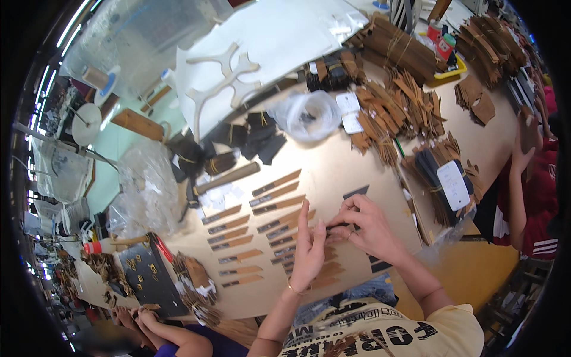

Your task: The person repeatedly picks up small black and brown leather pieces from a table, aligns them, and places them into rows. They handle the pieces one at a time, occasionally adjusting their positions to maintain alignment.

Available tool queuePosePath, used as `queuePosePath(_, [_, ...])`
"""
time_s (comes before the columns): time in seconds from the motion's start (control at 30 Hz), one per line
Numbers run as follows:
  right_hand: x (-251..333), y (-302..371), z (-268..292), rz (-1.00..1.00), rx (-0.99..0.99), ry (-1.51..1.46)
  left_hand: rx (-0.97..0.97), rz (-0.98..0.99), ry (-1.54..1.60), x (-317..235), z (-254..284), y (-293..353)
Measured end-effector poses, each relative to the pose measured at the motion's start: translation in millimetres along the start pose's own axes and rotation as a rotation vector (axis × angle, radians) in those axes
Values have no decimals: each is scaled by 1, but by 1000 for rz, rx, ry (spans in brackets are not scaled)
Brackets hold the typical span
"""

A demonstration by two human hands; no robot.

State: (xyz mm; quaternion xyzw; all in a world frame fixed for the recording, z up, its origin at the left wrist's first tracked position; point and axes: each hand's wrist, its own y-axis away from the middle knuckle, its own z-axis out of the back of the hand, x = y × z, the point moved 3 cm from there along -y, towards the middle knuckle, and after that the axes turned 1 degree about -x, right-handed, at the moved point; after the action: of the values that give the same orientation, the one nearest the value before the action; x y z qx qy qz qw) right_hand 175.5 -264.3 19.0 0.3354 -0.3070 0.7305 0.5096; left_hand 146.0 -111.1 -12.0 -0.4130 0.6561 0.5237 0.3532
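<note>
Strips of tan-brown, leather-like material (278,183), slim, slant-tipped and mostly dark-banded at one end, lie in rough columns on the pale beige, smooth-topped surface (342,169), left of and beneath the person's hands. The right hand (370,231) has its thumb and fingertips in a narrow grip on a small, dark, flat piece (336,228), largely hidden by the fingers. The left hand (308,254) is just beside it, index finger raised and thumb apart from it; whether its other fingers also hold the piece, I cannot tell. Each strip looks very light and thin, probably pliant rather than stiff, unlikely to break but easily curled or nudged askew. A fingertip pinch on the long edges, near the dark band, seems the surest hold; the slender tip would likely flex. Beyond the columns rests a hammer with a brown wooden handle (231,178), well apart from both hands.
</note>
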Motion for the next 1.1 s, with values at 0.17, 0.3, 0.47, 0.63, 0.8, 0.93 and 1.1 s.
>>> queuePosePath(0.17, [3,-27,4,-16,59,-86,37,16,225,-4,11,-10])
queuePosePath(0.3, [1,-75,3,39,-38,-302,-101,-100,100,-6,31,-7])
queuePosePath(0.47, [-15,-160,-47,38,131,-216,-199,-159,-41,-7,61,15])
queuePosePath(0.63, [-22,-189,-81,114,-5,417,-297,-160,-52,1,87,31])
queuePosePath(0.8, [-22,-196,-84,366,-138,605,-323,-198,-75,6,103,31])
queuePosePath(0.93, [-26,-219,-87,563,-24,601,-304,-270,-94,3,107,28])
queuePosePath(1.1, [-31,-244,-87,554,205,681,-305,-260,-71,2,110,28])
